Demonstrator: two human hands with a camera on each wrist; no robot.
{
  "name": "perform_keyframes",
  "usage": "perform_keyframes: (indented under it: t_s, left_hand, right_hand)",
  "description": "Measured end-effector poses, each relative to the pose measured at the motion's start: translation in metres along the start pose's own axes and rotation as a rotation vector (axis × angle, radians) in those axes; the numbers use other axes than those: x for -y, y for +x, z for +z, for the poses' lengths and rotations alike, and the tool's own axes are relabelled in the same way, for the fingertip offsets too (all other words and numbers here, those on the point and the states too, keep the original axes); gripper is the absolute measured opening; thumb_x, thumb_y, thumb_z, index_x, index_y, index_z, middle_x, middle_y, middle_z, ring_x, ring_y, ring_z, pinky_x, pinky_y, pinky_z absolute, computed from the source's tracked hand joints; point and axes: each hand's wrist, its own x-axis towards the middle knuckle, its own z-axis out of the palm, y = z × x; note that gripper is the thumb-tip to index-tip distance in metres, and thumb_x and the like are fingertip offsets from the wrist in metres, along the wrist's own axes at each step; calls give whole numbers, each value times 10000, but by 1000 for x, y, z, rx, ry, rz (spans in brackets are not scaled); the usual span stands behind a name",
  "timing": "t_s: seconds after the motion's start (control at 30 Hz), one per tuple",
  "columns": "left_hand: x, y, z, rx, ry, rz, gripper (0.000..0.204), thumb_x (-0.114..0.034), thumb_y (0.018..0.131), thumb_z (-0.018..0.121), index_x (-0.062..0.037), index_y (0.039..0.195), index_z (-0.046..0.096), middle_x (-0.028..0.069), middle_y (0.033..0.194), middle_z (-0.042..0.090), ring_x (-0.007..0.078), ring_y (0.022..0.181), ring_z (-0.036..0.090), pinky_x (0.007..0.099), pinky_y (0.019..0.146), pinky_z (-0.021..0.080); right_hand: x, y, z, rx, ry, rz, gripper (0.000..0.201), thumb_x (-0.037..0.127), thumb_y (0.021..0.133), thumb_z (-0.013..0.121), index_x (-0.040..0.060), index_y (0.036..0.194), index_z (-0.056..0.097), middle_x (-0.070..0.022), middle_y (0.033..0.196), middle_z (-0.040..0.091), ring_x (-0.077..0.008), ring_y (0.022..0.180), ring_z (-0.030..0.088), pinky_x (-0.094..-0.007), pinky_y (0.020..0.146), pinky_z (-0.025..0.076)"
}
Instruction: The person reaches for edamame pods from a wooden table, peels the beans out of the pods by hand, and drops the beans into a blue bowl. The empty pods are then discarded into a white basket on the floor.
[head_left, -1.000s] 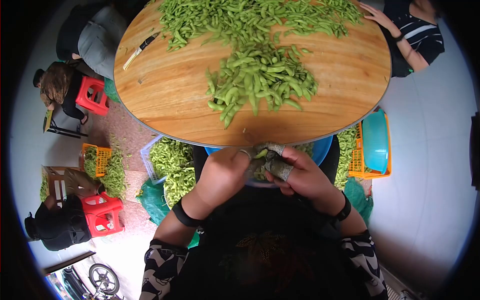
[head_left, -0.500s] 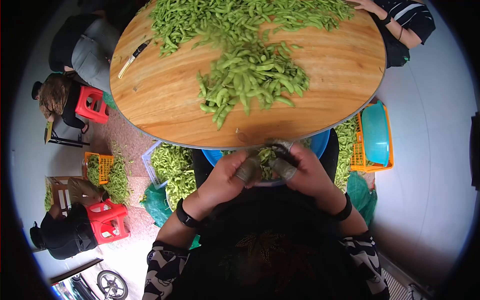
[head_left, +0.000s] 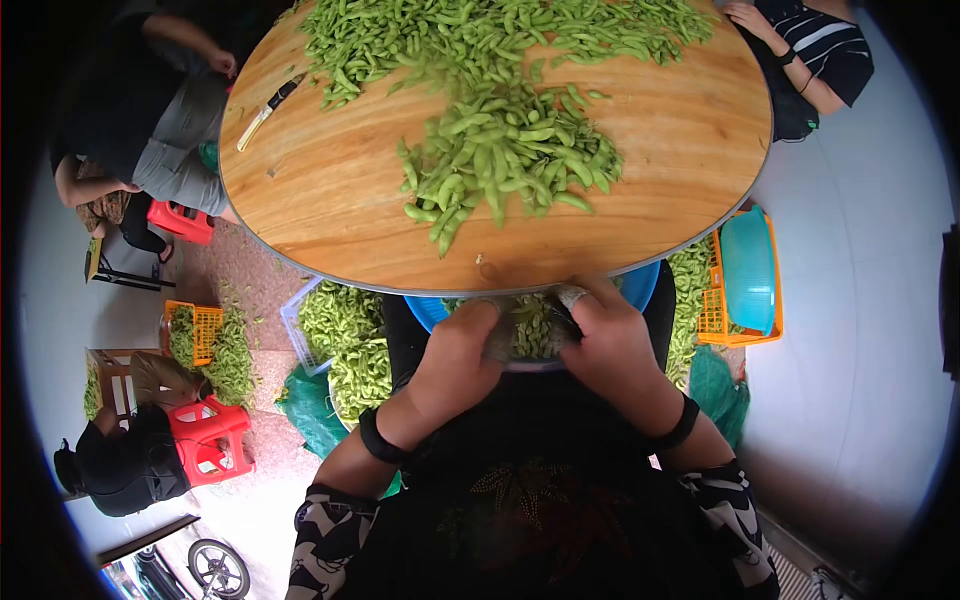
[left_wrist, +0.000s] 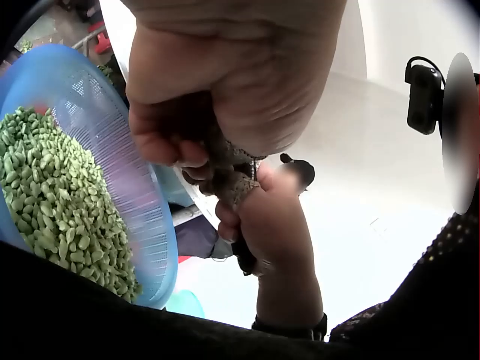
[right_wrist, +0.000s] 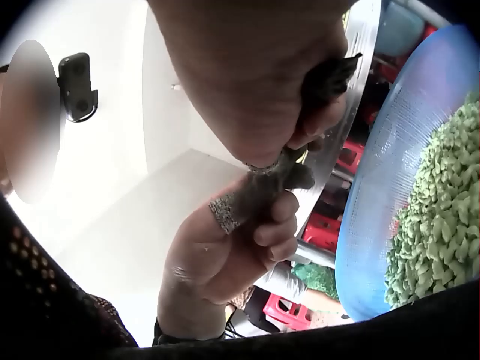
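Side by side below the table edge, my left hand (head_left: 455,355) and right hand (head_left: 615,345) hover over a blue plastic basket (head_left: 643,292). Grey-brown covers wrap the fingertips; a speckled band (right_wrist: 225,214) shows on the left thumb. Fingers of both hands are curled in the wrist views, where the hands overlap closely. I cannot tell whether a pod is inside them. Shelled green beans (left_wrist: 64,202) fill part of the basket in the left wrist view. Ahead on the wooden table (head_left: 330,200) lies a heap of green soybean pods (head_left: 515,150).
A knife (head_left: 270,112) lies at the table's left side. Pods fill a pale crate (head_left: 290,320) at left; an orange crate (head_left: 715,320) with a teal basket (head_left: 750,270) stands at right. Other people are around, one with a hand (head_left: 750,20) at the table's far right.
A green pod showed between my hands one second ago; it is not visible now. My hands have moved slightly apart. At upper left, a person has shifted and turned beside the table.
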Motion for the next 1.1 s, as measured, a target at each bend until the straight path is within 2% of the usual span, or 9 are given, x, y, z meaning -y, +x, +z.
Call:
perform_keyframes:
  t_s: [0.17, 0.27, 0.5, 0.67, 0.73, 0.77, 0.9, 0.93, 1.1]
  left_hand:
    - [-4, 4, 1, -102, 18, 33, 179, 66, 722, 564, 18, 893, 535, 225, 878, 567, 453, 797, 578, 470, 635, 485]
    - [-7, 10, 5, -123, -3, 124, 197, 76, 710, 555, 13, 896, 537, 225, 898, 572, 452, 792, 588, 467, 632, 493]
    - [-10, 11, 2, -47, 97, -1, 344, 82, 715, 598, -34, 1039, 615, 177, 943, 620, 359, 835, 653, 383, 682, 530]
    - [-6, 14, 1, -116, 4, 32, 346, 48, 740, 615, -41, 1074, 619, 183, 925, 622, 380, 765, 638, 413, 648, 541]
    - [1, 12, -8, -214, 72, 129, 397, 83, 791, 631, -66, 1159, 626, 145, 971, 642, 235, 735, 679, 302, 614, 540]
    - [9, 2, -11, -203, 5, -10, 362, 84, 845, 604, -58, 1177, 616, 108, 978, 648, 150, 707, 661, 254, 600, 526]
    - [14, -25, -31, -344, -570, -297, 221, 21, 919, 551, -6, 1130, 613, 73, 1026, 649, 128, 737, 653, 253, 662, 535]
    - [21, -31, -39, -263, -657, -326, 301, 16, 923, 549, -5, 1223, 554, 69, 1048, 663, 153, 911, 655, 295, 803, 542]
    - [18, -32, -25, -117, -643, -232, 308, -8, 948, 517, -30, 1254, 546, 67, 1129, 657, 152, 1098, 571, 293, 981, 406]
  right_hand:
    - [1, 2, -6, -17, 114, 65, 381, -1, 667, 653, 6, 1046, 619, -176, 992, 631, -371, 906, 634, -384, 767, 526]
    - [7, 8, 3, -28, 237, 27, 298, 9, 649, 631, -17, 943, 587, -198, 916, 598, -386, 806, 620, -422, 667, 518]
    - [-7, 7, 1, 21, 128, 123, 349, -6, 730, 650, 21, 1077, 626, -162, 994, 654, -336, 887, 657, -346, 760, 522]
    - [-9, 26, -16, -73, 218, 5, 276, 96, 751, 701, 36, 1013, 638, -171, 862, 615, -363, 741, 623, -397, 638, 512]
    - [-25, 45, -15, -202, -1, -48, 297, 141, 785, 712, 38, 1051, 630, -162, 881, 620, -350, 727, 627, -411, 634, 514]
    - [-31, 55, -15, -271, -123, -77, 291, 126, 773, 710, 36, 1036, 623, -160, 879, 619, -347, 724, 628, -417, 632, 517]
    - [-55, 66, 0, -229, -315, 41, 288, 105, 733, 713, 28, 987, 602, -165, 884, 612, -352, 730, 627, -427, 629, 521]
    - [-52, 65, 0, -212, -345, 66, 286, 99, 748, 703, 28, 1011, 615, -174, 892, 622, -366, 750, 626, -427, 643, 518]
    - [-60, 59, 5, -263, -336, 51, 308, 97, 682, 715, 23, 952, 588, -168, 902, 608, -368, 737, 620, -435, 631, 523]
